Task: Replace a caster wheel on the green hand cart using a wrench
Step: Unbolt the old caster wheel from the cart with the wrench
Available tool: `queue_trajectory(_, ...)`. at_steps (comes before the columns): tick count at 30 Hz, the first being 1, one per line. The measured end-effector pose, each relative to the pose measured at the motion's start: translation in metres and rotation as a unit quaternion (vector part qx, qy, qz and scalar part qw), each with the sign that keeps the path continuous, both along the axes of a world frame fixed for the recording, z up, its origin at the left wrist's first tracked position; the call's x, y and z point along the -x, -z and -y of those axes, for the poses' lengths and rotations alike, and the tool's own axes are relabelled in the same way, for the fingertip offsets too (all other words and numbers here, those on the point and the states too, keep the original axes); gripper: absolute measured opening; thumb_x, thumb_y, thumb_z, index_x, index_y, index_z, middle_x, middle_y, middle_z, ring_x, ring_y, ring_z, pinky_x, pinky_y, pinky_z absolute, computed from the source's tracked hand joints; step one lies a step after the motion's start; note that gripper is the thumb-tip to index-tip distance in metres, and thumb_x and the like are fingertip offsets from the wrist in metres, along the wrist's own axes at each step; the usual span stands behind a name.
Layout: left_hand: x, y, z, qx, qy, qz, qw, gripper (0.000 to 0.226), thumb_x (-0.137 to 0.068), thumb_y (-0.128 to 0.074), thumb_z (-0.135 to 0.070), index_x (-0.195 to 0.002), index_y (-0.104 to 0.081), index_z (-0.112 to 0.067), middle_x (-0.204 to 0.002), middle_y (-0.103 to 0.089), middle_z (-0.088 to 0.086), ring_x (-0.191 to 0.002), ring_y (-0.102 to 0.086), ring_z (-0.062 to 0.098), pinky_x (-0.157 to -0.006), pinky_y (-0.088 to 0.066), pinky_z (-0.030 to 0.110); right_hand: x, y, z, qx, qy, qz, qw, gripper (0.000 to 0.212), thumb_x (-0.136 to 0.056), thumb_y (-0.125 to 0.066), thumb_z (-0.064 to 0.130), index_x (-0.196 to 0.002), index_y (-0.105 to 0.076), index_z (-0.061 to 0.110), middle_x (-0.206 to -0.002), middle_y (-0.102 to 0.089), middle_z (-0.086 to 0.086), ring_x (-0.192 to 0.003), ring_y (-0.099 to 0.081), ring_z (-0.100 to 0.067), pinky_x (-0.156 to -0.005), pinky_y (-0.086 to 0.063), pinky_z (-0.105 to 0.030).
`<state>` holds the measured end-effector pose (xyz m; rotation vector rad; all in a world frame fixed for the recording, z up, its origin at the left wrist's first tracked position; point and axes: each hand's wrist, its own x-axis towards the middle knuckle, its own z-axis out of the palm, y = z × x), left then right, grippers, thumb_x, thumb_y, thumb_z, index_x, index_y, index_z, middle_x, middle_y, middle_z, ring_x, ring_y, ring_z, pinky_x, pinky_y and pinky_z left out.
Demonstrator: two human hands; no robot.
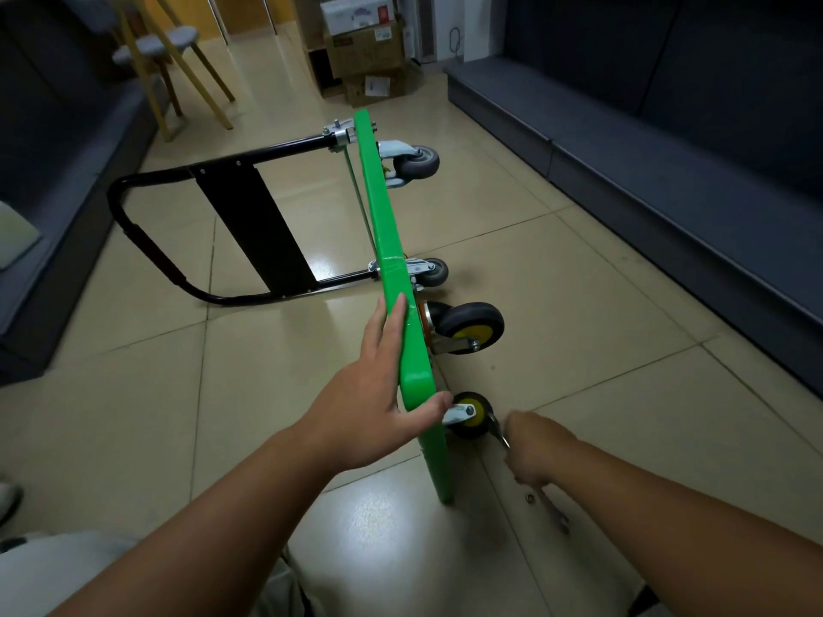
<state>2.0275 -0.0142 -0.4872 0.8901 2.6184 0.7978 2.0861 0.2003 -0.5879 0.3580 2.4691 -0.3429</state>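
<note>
**Cart on its edge, one hand steadying, the other on the wrench**

The left hand (pixel 378 394) lies flat and spread against the upper edge of the green hand cart's deck (pixel 392 269), fingers pointing toward 12 o'clock and the thumb hooked around the near corner; it presses on the deck rather than gripping around it. The right hand (pixel 536 452) is at 4 o'clock of that corner, closed in a fist around a metal wrench (pixel 545 496). One end of the wrench comes out above the fist toward the nearest caster (pixel 471 414), a small black wheel with a yellow hub; the other, open-jawed end lies low by the floor behind the fist. Whether the upper end sits on a bolt cannot be told. A small nut or washer (pixel 530 498) lies on the floor just beside the wrench.

The cart stands on its long edge on the tiled floor (pixel 579 305), running from the near hands toward 12 o'clock. At 12 o'clock of the nearest caster is a larger black wheel with a yellow hub (pixel 472 327), then two grey casters (pixel 434 271) and (pixel 416 161). The black folding handle (pixel 187 242) lies out toward 10 o'clock. Wooden stools (pixel 173 51) and cardboard boxes (pixel 365 42) stand farther back.
</note>
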Motion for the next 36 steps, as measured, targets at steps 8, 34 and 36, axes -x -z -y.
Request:
queue_trajectory(8,-0.003,-0.002,-0.002,0.006,-0.008,-0.008,1.0,0.118,-0.078,-0.052,-0.077,-0.159,0.024,-0.038,-0.169,0.019,-0.019,-0.132,-0.054,0.024,-0.094,-0.059,0.041,0.016,-0.066,0.03,0.276,0.138,-0.135,0.942,0.02,-0.101,-0.057,0.022,-0.09,-0.072,0.016,-0.082,-0.069,-0.004,-0.081,-0.068,-0.021,-0.063,-0.047,-0.027)
queue_trajectory(34,0.002,0.004,0.004,0.0,0.003,-0.009,1.0,0.115,-0.075,-0.045,-0.085,-0.156,0.026,-0.045,-0.167,0.023,-0.023,-0.127,-0.054,0.013,-0.093,-0.059,0.034,0.046,0.003,0.035,0.344,0.055,-0.297,0.889,0.025,-0.1,-0.058,0.013,-0.116,-0.071,0.026,-0.103,-0.073,0.006,-0.094,-0.069,-0.012,-0.081,-0.059,-0.027)
queue_trajectory(36,0.002,0.003,0.003,0.0,0.004,-0.01,1.0,0.116,-0.074,-0.045,-0.085,-0.157,0.026,-0.044,-0.167,0.023,-0.023,-0.128,-0.053,0.012,-0.093,-0.059,0.033,0.045,0.004,0.037,0.289,0.037,-0.326,0.899,0.022,-0.098,-0.06,0.016,-0.115,-0.071,0.026,-0.099,-0.072,0.005,-0.089,-0.067,-0.013,-0.076,-0.057,-0.027)
